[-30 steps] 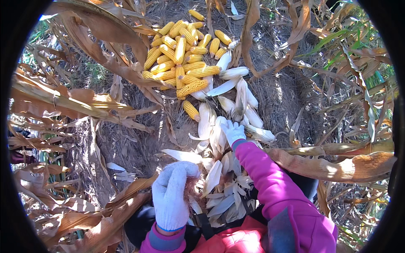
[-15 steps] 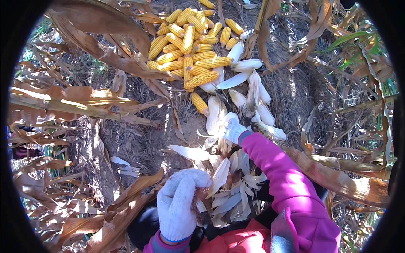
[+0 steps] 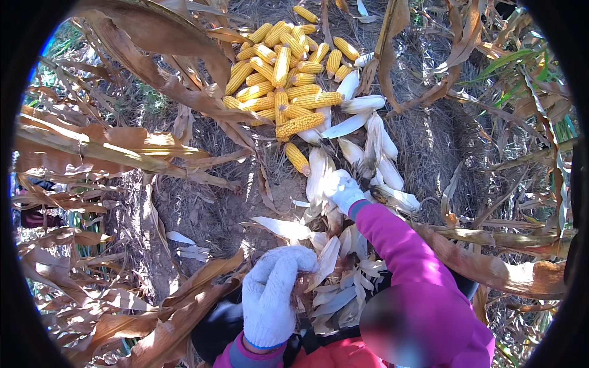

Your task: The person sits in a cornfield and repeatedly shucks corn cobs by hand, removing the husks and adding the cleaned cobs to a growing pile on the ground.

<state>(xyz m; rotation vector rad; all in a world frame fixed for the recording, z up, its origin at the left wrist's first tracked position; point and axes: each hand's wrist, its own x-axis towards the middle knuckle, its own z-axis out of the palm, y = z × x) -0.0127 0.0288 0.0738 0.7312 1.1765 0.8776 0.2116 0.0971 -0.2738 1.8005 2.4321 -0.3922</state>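
Observation:
My right hand [image 3: 343, 189], in a white knit glove, reaches forward with curled fingers against the lower right side of a corn ear in its pale husk [image 3: 318, 175]. It looks closed on that ear, though the fingertips are partly hidden. Nearer to me, my left hand [image 3: 274, 294], gloved too, is held with its fingers bent and closed. Reddish-brown strands like corn silk show along its inner side; what lies inside the fingers is hidden. Loose stripped husks [image 3: 337, 300] lie between my arms. One bare yellow ear [image 3: 297, 159] rests just beyond the husked one.
A heap of bare yellow corn ears [image 3: 276, 73] lies on the ground ahead. Several ears still in pale husks [image 3: 383, 156] lie right of it. Dry stalks and leaves [image 3: 116, 150] reach in from the left, and another broad dry leaf [image 3: 503, 270] crosses at the right.
The whole view has shifted slightly, so the ground and corn sit a little lower and further right. My left hand has moved slightly right; my right hand keeps its place at the husked ear.

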